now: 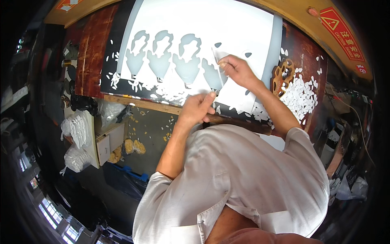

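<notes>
A large white sheet (235, 24) lies on the work table, with a row of light grey-blue cut-out openings (188, 67) across it. My right hand (237, 70) is closed in a pinch on a thin white cut-out piece (219, 71), which stands edge-up above the rightmost opening. Below it, my left hand (197, 109) is at the table's front edge, by the sheet's lower border. Its thumb is stretched away from the forefinger, with nothing visible between them; the other fingers are partly hidden. Small dark drop-shaped holes (247, 54) mark the sheet right of my right hand.
Many small white offcuts (300, 95) are heaped at the right, near a brown ring-shaped cutting die (282, 77). More scraps (162, 90) lie along the front edge. A cabinet (106, 146) and plastic bags (77, 132) stand at the lower left. A red warning sign (341, 32) is at the upper right.
</notes>
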Tool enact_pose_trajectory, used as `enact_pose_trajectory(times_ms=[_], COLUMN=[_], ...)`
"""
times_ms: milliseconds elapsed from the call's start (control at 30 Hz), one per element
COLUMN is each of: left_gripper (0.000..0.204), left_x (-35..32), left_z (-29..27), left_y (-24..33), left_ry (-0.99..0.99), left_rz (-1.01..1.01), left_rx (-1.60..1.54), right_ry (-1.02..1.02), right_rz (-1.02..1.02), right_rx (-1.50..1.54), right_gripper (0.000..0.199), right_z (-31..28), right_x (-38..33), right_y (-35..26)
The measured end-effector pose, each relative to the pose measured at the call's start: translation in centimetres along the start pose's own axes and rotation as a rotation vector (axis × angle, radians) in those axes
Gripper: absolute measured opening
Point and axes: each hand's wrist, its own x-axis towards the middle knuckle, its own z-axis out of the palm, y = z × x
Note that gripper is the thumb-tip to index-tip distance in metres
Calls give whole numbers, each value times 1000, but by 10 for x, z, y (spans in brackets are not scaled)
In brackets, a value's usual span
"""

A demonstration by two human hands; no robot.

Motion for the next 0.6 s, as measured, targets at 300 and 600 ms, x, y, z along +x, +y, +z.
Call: enact_pose_trajectory(times_ms=[300,600], left_gripper=[35,41], left_x=[61,51], left_z=[-1,-12], left_y=[-8,-22], left_ry=[113,83], left_rz=[200,-56], left_rx=[205,209], right_ry=[449,-371], right_rz=[350,261], right_rx=[323,-348], right_gripper=[25,22], right_z=[3,-26], right_x=[40,62], right_y=[-4,-39])
